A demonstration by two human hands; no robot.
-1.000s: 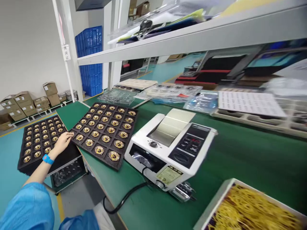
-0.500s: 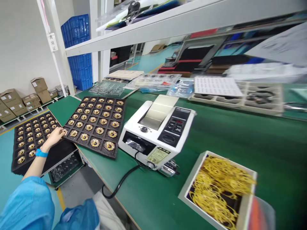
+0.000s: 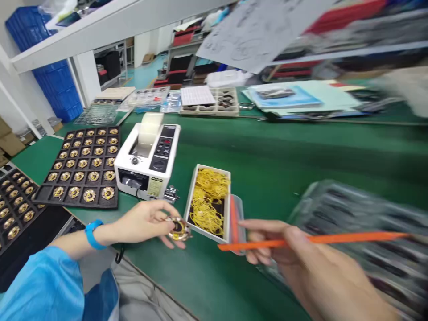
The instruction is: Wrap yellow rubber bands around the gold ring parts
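Note:
My left hand (image 3: 143, 223) pinches a round gold-and-dark ring-shaped part (image 3: 179, 228) by its edge, over the green bench. My right hand (image 3: 310, 263), blurred by motion, is closed around a long thin orange stick (image 3: 351, 237) that lies nearly level across its fingers. Between and beyond the hands stands a white box (image 3: 189, 203) filled with thin yellow rings (image 3: 209, 191). A black foam tray (image 3: 44, 194) of similar round parts lies at the left, with its near left cell bare.
A white tape dispenser (image 3: 143, 165) stands between the foam tray and the box. A second black tray (image 3: 20, 226) sits at far left. Blurred clear plastic trays (image 3: 321, 196) lie at right. Papers (image 3: 337, 100) and a compartment tray (image 3: 230, 107) line the back, under a white shelf beam (image 3: 100, 33).
My left hand has come from the foam tray to the front of the box, bringing a round part. My right hand has entered view with the orange stick. The view has swung right.

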